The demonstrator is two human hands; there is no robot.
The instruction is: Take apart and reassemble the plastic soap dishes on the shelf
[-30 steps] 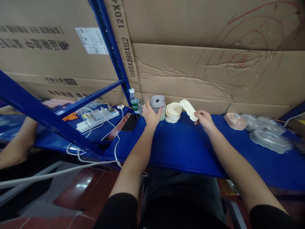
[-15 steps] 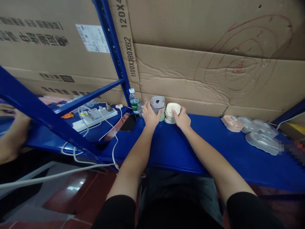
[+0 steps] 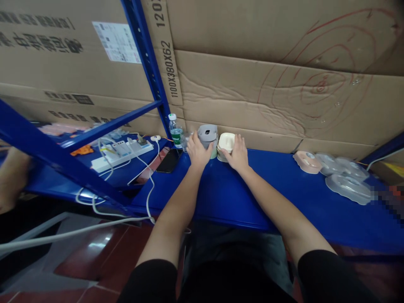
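Note:
My left hand (image 3: 199, 151) curves around the left and front of a stack of grey rounded-square plastic pieces (image 3: 208, 131), the top one with a small dark slot. Pale green shows at this stack's base (image 3: 214, 154). Just to the right stands a stack of cream rounded-square pieces (image 3: 226, 142). My right hand (image 3: 237, 155) is closed on it, the thumb across its front and the fingers along its right side. Both stacks stand upright on the blue shelf (image 3: 230, 198), near the cardboard at the back. My palms and fingers hide parts of both.
Left of the stacks stand a water bottle (image 3: 176, 134) and a phone (image 3: 169, 160). A white power strip (image 3: 123, 153) trails cables past a blue post. Clear plastic packs (image 3: 347, 189) and a peach one (image 3: 306, 162) lie right. Another person's arm (image 3: 14, 176) is far left.
My right fingers have straightened and moved up along the cream stack's side, and the thumb has dropped from its top to its front. My left hand stays at the grey stack. The view shifts slightly.

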